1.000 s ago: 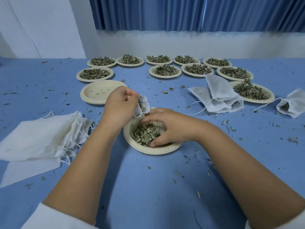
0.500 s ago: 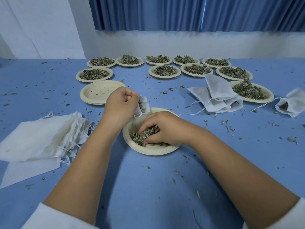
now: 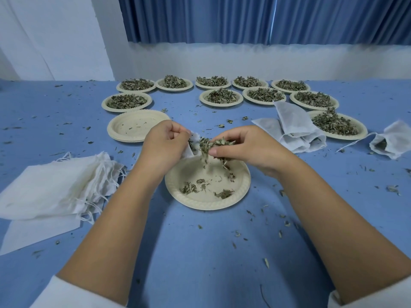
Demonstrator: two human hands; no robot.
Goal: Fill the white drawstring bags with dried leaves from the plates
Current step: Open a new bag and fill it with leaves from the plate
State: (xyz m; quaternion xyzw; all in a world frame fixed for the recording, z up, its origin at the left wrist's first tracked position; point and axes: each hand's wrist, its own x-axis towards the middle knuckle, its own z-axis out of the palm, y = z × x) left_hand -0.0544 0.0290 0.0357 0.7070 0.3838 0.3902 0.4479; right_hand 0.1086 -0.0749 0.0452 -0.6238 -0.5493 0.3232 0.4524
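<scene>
My left hand pinches a small white drawstring bag by its mouth, just above the far left rim of the near paper plate. My right hand holds a clump of dried leaves right beside the bag's opening; some leaves fall toward the plate. Only a few leaf scraps lie on that plate. Most of the bag is hidden behind my left hand.
A pile of flat white bags lies at the left. A stack of bare plates sits behind my left hand. Several leaf-filled plates line the back. Filled bags and one more bag lie at the right. Leaf crumbs litter the blue table.
My right hand closed on the leaves in the near plate and lifted them up to the bag's mouth, leaving the plate almost bare. My left hand stayed in place with the bag.
</scene>
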